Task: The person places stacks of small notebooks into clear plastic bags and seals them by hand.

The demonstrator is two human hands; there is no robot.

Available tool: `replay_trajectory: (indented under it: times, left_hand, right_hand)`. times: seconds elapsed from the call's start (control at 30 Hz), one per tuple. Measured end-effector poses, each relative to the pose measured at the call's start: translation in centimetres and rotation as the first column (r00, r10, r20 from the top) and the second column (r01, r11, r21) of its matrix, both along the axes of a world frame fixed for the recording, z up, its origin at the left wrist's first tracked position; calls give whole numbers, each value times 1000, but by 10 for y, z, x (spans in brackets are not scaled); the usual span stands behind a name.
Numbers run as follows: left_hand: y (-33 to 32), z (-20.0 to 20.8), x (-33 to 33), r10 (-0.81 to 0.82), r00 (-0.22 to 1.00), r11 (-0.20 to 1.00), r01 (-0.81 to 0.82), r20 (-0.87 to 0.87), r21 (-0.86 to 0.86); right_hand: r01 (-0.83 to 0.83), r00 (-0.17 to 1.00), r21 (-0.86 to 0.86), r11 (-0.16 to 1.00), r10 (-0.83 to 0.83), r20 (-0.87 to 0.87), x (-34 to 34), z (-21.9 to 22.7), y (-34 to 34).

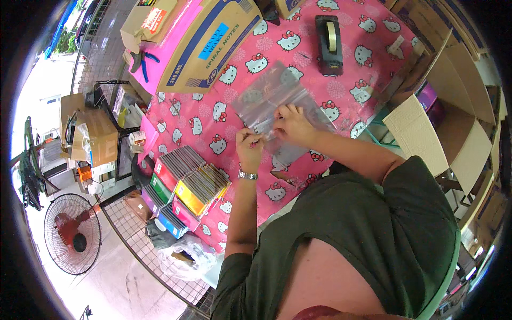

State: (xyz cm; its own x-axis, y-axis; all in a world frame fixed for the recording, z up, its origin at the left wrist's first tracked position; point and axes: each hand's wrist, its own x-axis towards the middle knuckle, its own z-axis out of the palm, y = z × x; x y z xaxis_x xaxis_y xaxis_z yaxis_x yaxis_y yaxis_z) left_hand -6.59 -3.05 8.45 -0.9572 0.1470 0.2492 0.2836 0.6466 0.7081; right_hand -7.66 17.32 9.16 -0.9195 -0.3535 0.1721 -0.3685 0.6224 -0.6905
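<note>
Clear plastic bags [269, 85] lie flat on a table with a pink cat-print cover [288, 41]. At their near left edge, my left hand [249, 149] is closed, its fingers pinching the plastic. A silver watch [247, 175] circles that wrist. My right hand [293, 125] rests over the middle of the bags with its fingers curled down on the plastic, close beside the left. How many bags lie there is hard to make out, and the fingertips are partly hidden.
Stacks of spiral notebooks [186, 181] stand at the table's left edge. A large carton [208, 45] sits at the far left, with blue-handled pliers [143, 63] beside it. A tape dispenser [329, 45] lies at the far side. An open carton [453, 117] stands right; a fan [72, 234] left.
</note>
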Motion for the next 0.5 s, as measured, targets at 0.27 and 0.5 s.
replay_trajectory:
  times: [0.27,0.5]
  left_hand:
    - [10,12,-6,211,976,948,-190,57,-254]
    - [18,33,-38,62,914,996,-29,401,-88]
  right_hand:
    - [750,651,-451,483,-661,375,-83,5,122]
    - [841,531,-497,213,-496,687,-89,-71,167]
